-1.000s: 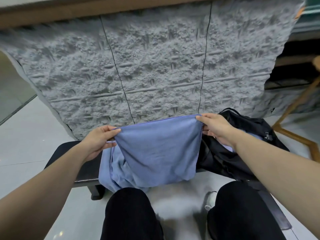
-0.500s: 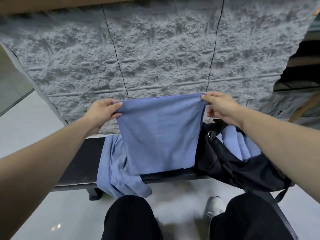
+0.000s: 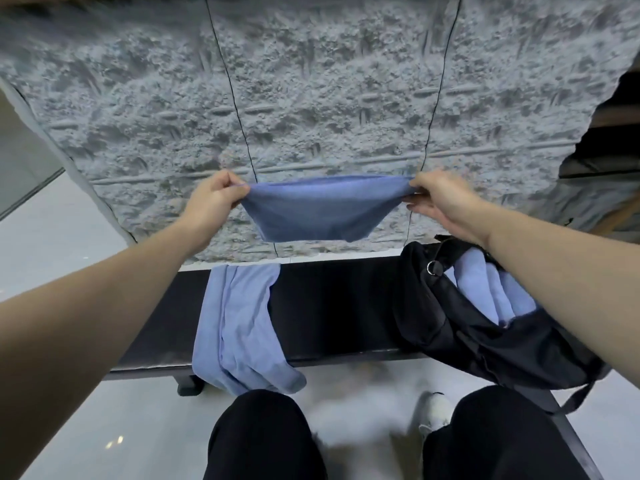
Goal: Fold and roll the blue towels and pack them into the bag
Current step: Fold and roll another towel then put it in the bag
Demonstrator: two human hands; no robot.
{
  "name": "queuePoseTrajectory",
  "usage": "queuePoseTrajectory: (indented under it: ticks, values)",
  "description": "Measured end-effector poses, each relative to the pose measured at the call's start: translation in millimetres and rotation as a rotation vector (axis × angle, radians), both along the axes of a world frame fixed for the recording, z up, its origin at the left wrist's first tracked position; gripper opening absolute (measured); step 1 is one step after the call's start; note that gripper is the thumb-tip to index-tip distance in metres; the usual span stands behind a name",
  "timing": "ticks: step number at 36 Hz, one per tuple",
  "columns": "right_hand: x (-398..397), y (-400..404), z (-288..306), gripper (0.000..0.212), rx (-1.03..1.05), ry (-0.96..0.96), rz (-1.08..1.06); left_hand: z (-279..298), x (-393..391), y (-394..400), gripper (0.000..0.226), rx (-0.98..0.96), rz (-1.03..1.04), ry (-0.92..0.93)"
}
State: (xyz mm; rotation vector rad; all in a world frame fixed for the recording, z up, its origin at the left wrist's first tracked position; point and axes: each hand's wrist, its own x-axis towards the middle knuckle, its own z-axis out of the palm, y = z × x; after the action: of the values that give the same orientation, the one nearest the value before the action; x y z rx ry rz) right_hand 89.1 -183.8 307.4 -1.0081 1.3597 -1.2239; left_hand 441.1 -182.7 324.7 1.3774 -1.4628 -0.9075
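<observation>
Both hands [image 3: 320,202] pinch towel [image 3: 320,211] corners, raised.

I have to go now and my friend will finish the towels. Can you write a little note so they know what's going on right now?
Left hand and right hand each pinch a top corner of one blue towel, held up in the air above the bench, not yet rolled.
Another loose towel lies on the bench's left part and hangs over the front edge.
The black bag sits open on the right with blue towels already inside.
Left to do: fold, roll and pack the held towel, then the loose one.
</observation>
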Motion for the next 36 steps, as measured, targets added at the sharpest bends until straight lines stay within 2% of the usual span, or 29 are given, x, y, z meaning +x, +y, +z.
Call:
queuePoseTrajectory:
  ticks: [4, 9, 12, 15, 21, 32, 36]
  values:
    - [0.4, 17.0, -36.7, 0.006, 0.099, 0.080, 0.046, -41.1, 9.4, 24.1, 0.017, 0.088, -0.033, -0.141]
    - [6.3, 47.6, -87.2, 0.013, 0.286, 0.216, 0.157, -97.8, 17.3, 60.9, 0.016, 0.301, -0.041, -0.169]
    - [7.5, 68.0, -116.2, 0.006, 0.340, 0.274, 0.234, -125.2, 15.3, 83.4, 0.020, 0.401, -0.096, -0.236]
    - [7.1, 83.8, -129.8, 0.008, 0.363, 0.348, 0.313, -145.8, 14.6, 98.6, 0.019, 0.471, -0.138, -0.319]
    - [7.9, 104.1, -131.3, 0.019, 0.359, 0.454, 0.369, -158.1, 14.9, 114.5, 0.018, 0.444, -0.121, -0.373]
    - [3.6, 144.4, -134.0, 0.015, 0.340, 0.663, 0.416, -155.8, 19.1, 151.9, 0.015, 0.363, -0.063, -0.392]
    - [5.0, 156.1, -136.2, 0.016, 0.359, 0.667, 0.463, -156.2, 20.3, 159.7, 0.014, 0.362, -0.054, -0.388]
